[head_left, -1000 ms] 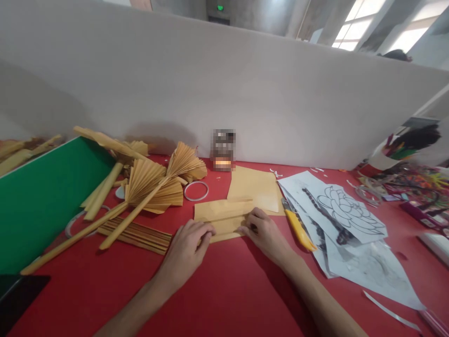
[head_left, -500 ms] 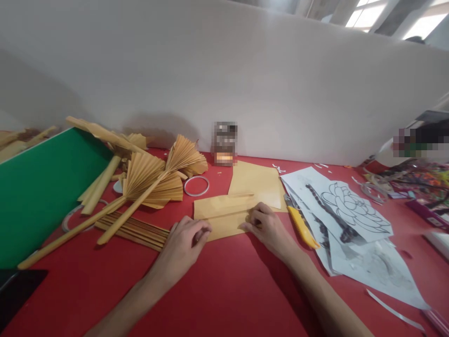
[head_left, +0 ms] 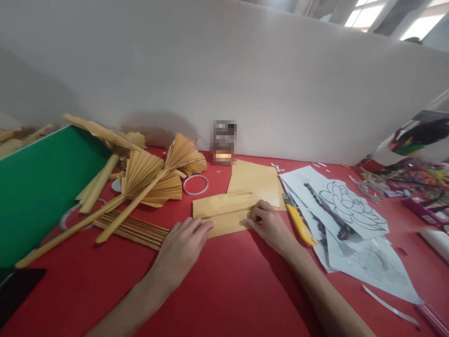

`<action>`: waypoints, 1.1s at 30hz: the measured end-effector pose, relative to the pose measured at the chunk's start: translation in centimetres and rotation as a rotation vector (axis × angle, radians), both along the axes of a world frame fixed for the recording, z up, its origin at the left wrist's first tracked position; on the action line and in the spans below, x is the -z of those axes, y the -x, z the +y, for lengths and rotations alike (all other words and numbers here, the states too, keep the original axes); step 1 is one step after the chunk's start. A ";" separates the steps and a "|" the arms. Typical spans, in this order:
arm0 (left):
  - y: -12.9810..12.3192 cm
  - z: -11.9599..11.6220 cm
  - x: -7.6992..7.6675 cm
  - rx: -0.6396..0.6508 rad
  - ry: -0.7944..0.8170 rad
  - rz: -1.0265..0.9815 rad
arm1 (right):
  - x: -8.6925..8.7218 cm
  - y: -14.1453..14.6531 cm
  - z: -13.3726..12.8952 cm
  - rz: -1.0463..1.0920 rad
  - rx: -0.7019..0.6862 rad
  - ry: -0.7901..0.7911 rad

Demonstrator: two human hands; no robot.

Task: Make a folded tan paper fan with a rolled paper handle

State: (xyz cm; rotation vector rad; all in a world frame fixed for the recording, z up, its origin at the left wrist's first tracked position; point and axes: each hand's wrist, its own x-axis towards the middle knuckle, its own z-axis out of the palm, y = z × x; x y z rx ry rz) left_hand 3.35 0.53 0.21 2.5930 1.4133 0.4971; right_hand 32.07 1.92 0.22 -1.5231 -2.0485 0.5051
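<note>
A sheet of yellow-brown paper [head_left: 224, 208] lies in the middle of the red table, with fold lines running along its length. My left hand [head_left: 185, 243] rests at its near left corner, fingers bent together over the edge and the thumb mostly hidden. At the right end, my right hand [head_left: 267, 222] pinches the paper by the fold, thumb and curled fingers pressed together. Left of my left hand is a pleated strip of the same paper [head_left: 129, 229]. Behind the sheet, a larger piece of brown paper [head_left: 252, 180] lies flat.
Pleated paper fans with rolled handles [head_left: 143, 180] lie at the left, near a green board [head_left: 45, 187] and a white ring [head_left: 195, 185]. A yellow utility knife [head_left: 300, 224] lies beside printed drawings [head_left: 354, 206] on the right. A pen cup [head_left: 387, 152] stands farther back.
My left hand's fingers have flattened over the paper's edge, where thumb and forefinger were curled together before. My right hand keeps about the same place. The view has shifted slightly.
</note>
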 end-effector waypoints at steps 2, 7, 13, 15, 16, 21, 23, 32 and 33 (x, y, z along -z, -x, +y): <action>-0.3 -0.4 0.2 0.028 -0.105 0.099 | 0.0 0.0 0.0 -0.011 -0.008 -0.008; -1.3 -0.7 1.0 0.286 -0.193 0.062 | -0.3 0.2 0.1 -0.027 -0.003 -0.027; -2.0 -0.8 1.3 0.358 -0.093 0.030 | -0.7 0.4 -0.1 -0.033 0.000 -0.039; -1.9 -0.9 1.2 0.348 -0.061 0.013 | -0.8 0.4 -0.1 -0.021 0.006 -0.039; -1.8 -0.9 1.2 0.344 -0.049 0.014 | -0.8 0.4 -0.1 -0.017 0.008 -0.038; -1.2 -1.0 0.9 0.330 0.004 0.046 | -0.5 0.0 0.1 -0.017 0.009 -0.033; -1.1 -1.1 0.9 0.324 0.007 0.031 | -0.3 -0.2 0.1 -0.019 0.016 -0.027; -1.0 -1.0 0.8 0.330 0.013 0.054 | -0.2 -0.8 0.1 -0.195 0.042 -0.082; -0.9 -0.9 0.8 0.331 0.015 0.063 | -0.2 -0.9 0.1 -0.224 0.056 -0.086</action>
